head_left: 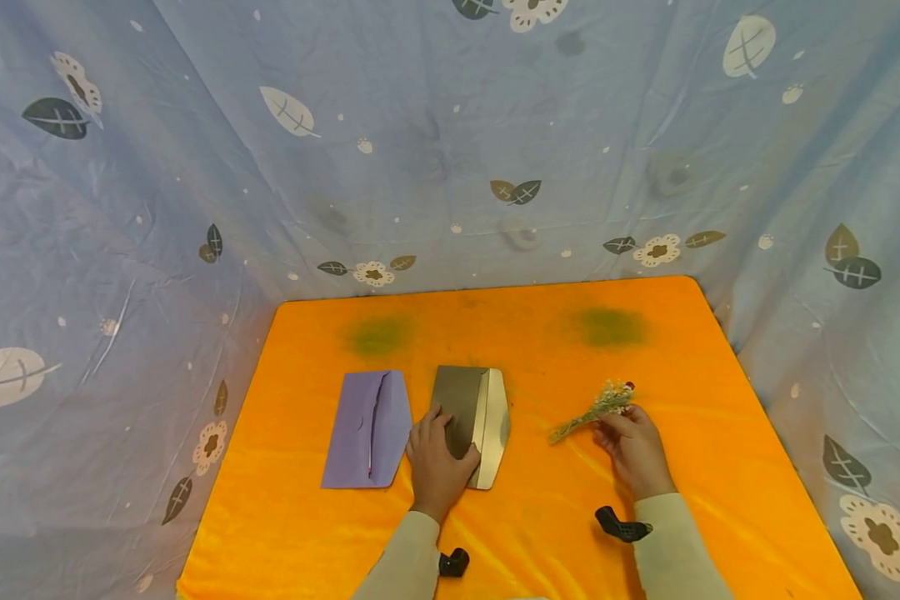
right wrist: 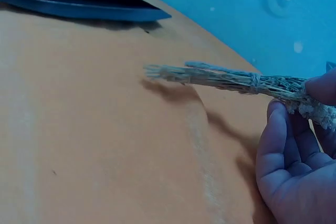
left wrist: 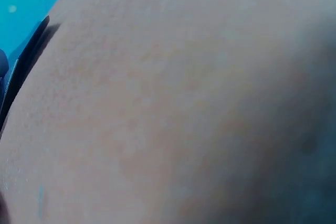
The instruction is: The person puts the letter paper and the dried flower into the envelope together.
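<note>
A gold-brown envelope [head_left: 457,392] lies on the orange cloth with its shiny flap unfolded to the right. My left hand [head_left: 438,462] grips it, fingers over its left part and thumb at the pocket's edge. In the right wrist view this envelope's mouth [right wrist: 105,11] gapes, with the left thumb at it. Off to the right, my right hand [head_left: 637,450] pinches a small bunch of dried flowers [head_left: 607,400] near the blossoms, between thumb and fingers. Its tied stems [right wrist: 210,77] point left toward the envelope, raised over the cloth. Skin fills most of the left wrist view.
A purple envelope [head_left: 352,429], flap unfolded and pocket slightly parted, lies left of the gold-brown one. The orange cloth [head_left: 540,533] covers the table. Patterned blue curtains [head_left: 420,167] hang behind it and at both sides. Black wrist mounts [head_left: 622,527] stick out from the sleeves.
</note>
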`<state>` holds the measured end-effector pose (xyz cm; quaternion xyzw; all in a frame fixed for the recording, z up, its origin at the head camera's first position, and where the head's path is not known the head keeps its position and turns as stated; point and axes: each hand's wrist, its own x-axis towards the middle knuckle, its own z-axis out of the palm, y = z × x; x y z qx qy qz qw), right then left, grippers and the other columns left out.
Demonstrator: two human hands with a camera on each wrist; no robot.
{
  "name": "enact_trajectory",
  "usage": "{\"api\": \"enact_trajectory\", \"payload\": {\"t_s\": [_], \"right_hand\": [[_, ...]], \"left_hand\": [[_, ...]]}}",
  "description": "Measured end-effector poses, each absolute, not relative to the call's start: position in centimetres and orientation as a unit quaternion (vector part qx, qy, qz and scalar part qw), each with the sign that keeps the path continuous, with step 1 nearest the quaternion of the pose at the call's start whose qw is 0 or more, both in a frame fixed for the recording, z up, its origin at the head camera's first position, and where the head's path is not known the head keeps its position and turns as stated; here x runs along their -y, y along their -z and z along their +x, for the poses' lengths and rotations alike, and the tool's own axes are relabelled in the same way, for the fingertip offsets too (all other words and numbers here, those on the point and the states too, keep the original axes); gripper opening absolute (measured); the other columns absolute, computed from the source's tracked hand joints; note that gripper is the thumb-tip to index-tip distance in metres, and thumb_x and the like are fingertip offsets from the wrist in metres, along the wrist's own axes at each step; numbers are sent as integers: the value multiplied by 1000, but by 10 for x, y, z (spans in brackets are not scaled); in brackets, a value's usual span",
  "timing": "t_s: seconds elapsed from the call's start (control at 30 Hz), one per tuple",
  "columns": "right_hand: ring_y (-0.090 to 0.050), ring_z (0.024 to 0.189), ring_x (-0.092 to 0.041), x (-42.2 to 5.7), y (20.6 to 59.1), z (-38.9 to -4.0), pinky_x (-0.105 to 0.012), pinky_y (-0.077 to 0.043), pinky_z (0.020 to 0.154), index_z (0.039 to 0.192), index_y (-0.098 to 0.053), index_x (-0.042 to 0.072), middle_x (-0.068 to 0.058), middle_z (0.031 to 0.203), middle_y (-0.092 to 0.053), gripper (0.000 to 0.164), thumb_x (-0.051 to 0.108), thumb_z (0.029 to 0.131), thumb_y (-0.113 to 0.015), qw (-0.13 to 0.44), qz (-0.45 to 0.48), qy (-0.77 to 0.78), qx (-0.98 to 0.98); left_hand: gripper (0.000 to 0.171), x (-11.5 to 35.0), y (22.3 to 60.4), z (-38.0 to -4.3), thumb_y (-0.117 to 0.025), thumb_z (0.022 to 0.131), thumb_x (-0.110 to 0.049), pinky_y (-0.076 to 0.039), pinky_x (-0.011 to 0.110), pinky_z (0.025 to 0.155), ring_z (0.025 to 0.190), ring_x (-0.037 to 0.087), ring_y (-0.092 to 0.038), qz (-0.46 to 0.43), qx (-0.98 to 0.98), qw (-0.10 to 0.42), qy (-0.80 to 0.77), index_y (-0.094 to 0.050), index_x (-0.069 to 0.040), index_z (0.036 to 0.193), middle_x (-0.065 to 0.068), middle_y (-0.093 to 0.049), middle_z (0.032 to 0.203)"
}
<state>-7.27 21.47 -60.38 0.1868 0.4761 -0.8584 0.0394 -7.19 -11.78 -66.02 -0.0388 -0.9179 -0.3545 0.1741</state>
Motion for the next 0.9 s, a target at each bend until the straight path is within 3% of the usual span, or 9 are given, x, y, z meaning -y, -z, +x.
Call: {"api": "enact_trajectory", "payload": {"t_s": [0.17,0.37,0.43,0.6,0.9], "right_hand": [[-70,92,-17,-207,603,-73,-31,-60,84,129,-46,7,-5,106,-65,20,7,113,-58,48,180,860,-475],[-71,97,-17,-198,601,-73,-32,-59,91,154,-29,4,-5,111,-63,49,4,113,-56,61,162,857,-486],[-71,98,-16,-194,601,-73,-32,-59,93,156,-28,5,-5,114,-63,50,4,114,-55,67,158,854,-491],[-71,102,-17,-183,600,-74,-35,-57,99,147,-39,5,-4,117,-64,36,4,114,-53,75,145,849,-503],[-71,100,-18,-162,597,-76,-35,-59,96,143,-44,-2,-8,118,-63,30,4,115,-52,63,140,850,-504]], "left_hand": [[60,118,662,-73,-85,84,-32,-31,63,112,140,40,-45,-37,920,168,351,-64,-10,136,14,-51,160],[60,118,660,-73,-86,84,-31,-32,64,111,138,40,-46,-38,919,174,351,-65,-9,135,14,-52,159],[60,118,658,-73,-86,84,-30,-31,64,112,138,40,-46,-37,920,169,353,-65,-9,135,15,-51,159],[60,118,657,-72,-87,85,-30,-30,63,114,140,40,-45,-33,922,154,355,-65,-8,137,14,-50,160],[60,118,658,-72,-86,84,-30,-31,64,112,139,40,-46,-38,920,169,352,-65,-8,136,14,-51,160]]}}
